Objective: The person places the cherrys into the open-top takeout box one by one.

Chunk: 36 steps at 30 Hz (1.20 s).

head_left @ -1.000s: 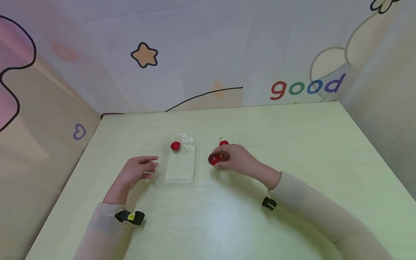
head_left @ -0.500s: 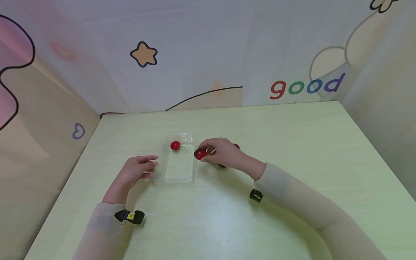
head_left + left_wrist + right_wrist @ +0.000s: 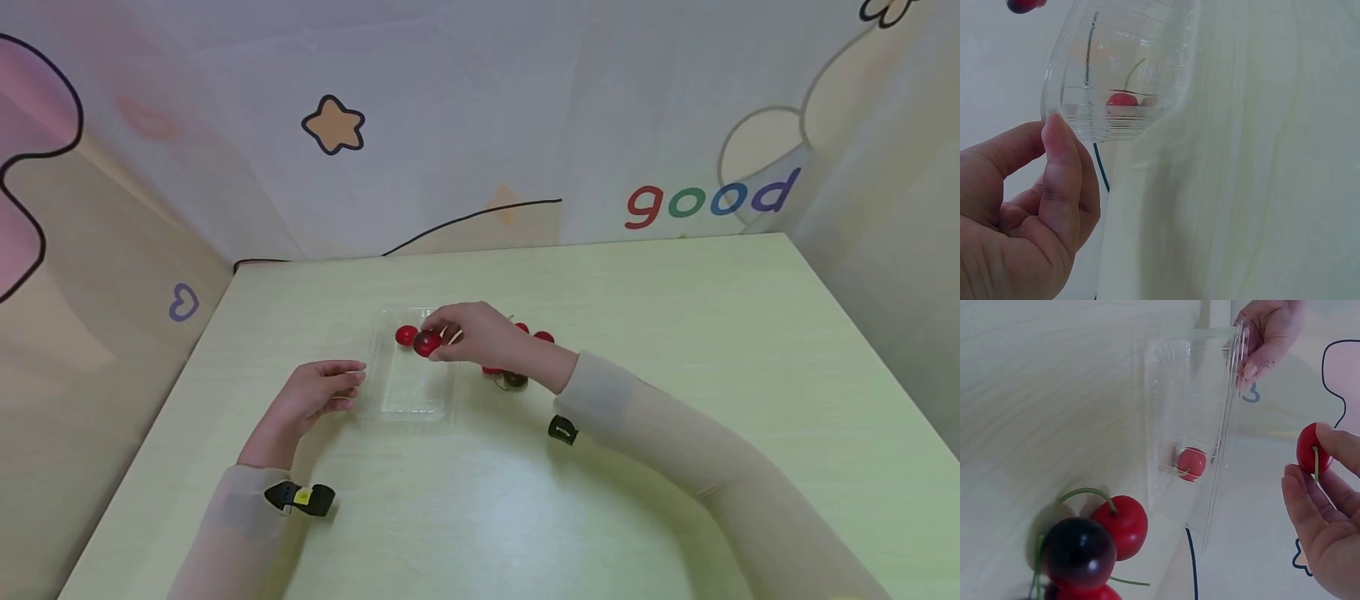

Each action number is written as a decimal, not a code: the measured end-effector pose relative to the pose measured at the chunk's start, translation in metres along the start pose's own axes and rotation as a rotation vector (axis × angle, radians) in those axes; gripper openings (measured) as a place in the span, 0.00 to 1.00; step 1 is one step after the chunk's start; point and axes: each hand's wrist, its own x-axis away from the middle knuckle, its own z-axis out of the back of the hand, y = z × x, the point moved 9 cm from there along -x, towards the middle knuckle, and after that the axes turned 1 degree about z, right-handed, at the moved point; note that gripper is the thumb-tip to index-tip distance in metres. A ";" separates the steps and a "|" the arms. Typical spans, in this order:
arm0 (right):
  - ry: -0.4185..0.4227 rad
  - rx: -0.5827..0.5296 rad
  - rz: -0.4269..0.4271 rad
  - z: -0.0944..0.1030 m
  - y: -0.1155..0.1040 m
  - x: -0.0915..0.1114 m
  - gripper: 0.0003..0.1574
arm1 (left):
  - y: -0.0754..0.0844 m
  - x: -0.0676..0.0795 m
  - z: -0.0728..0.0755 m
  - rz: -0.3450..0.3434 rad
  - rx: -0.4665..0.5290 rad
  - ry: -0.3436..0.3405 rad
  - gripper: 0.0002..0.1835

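Note:
A clear plastic box (image 3: 417, 398) stands on the table with one red cherry (image 3: 406, 335) inside, its stem showing in the left wrist view. My left hand (image 3: 318, 390) pinches the box's rim at its left side between thumb and fingers. Above the box, my right hand (image 3: 486, 337) holds a dark red cherry (image 3: 427, 343) by thumb and fingertips; its green stem hangs down in the right wrist view. To the right of the box lies a group of cherries, among them a dark one (image 3: 1079, 553) and a red one (image 3: 1124, 528), partly hidden by my right forearm in the head view.
A pale wooden table (image 3: 465, 517) bears everything. Behind it hangs a printed cloth (image 3: 465, 125) with a star and the word "good". Black bands (image 3: 300, 500) are on both sleeves.
My right hand has carried the dark red cherry leftward from beside the group to above the box. More of the group has come into sight. The left hand keeps its place.

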 end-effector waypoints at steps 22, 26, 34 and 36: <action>-0.030 0.064 0.026 -0.012 -0.010 -0.040 0.25 | -0.002 -0.004 0.000 0.013 -0.027 -0.001 0.25; -0.066 0.108 0.046 -0.022 -0.009 -0.048 0.25 | -0.002 -0.002 -0.001 0.003 -0.031 -0.003 0.26; -0.105 0.166 0.024 -0.039 0.001 -0.061 0.26 | -0.002 -0.002 0.000 0.001 -0.050 0.009 0.25; -0.112 0.186 0.022 -0.042 0.004 -0.064 0.26 | -0.002 -0.002 0.000 -0.001 -0.047 0.013 0.25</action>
